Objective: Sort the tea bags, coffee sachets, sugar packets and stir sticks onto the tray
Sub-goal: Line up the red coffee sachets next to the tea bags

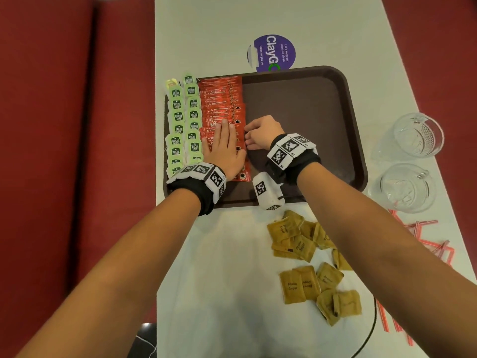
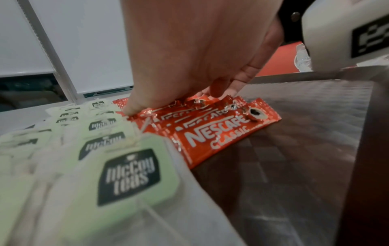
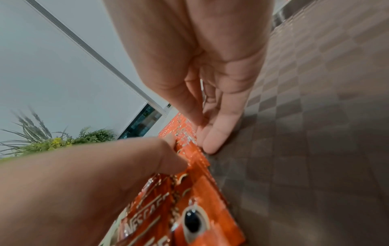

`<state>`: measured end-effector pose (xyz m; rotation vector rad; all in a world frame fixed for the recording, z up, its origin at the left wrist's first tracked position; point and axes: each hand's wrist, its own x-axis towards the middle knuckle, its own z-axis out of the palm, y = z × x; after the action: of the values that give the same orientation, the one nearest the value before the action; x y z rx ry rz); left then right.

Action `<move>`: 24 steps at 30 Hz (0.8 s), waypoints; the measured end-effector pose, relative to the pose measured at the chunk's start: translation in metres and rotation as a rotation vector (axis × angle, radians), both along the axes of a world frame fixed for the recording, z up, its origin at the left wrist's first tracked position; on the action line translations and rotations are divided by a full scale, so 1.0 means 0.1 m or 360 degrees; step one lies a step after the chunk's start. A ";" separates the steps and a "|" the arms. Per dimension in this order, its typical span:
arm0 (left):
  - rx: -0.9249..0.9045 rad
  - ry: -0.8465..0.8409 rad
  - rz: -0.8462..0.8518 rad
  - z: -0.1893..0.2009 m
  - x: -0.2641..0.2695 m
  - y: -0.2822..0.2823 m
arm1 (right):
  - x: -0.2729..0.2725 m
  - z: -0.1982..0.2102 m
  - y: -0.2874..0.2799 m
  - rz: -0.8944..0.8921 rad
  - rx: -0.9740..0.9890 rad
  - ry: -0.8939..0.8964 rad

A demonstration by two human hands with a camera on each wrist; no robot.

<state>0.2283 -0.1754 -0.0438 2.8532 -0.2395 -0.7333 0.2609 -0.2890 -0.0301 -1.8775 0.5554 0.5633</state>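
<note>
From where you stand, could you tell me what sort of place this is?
Probably an office pantry or canteen: a purple table sticker reads "keep our pantries clean", a brown serving tray holds coffee sachets, and red bench seating adjoins the table.

Coffee sachets (image 2: 219, 133) read "NESCAFE CLASSIC", tea bags (image 2: 128, 176) "McCoy teas", sugar packets (image 1: 293, 286) "Brown Sugar".

A round purple sticker (image 1: 275, 53) is stuck on the white table (image 1: 219, 34), just behind the far edge. Two clear glass cups (image 1: 413, 161) stand on the table's right side, one near the other. Dark red floor (image 1: 64, 125) lies to the left. A green plant (image 3: 58, 141) shows by a pale wall (image 3: 52, 66).
</note>
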 end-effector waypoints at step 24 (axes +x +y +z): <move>0.0028 -0.0032 -0.0057 -0.04 -0.03 0.04 | -0.24 0.10 -0.11 0.0125 -0.0079 0.0044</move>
<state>0.2251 -0.1717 -0.0477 2.8812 -0.2893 -0.7172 0.2371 -0.3001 -0.0204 -1.9478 0.5197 0.6329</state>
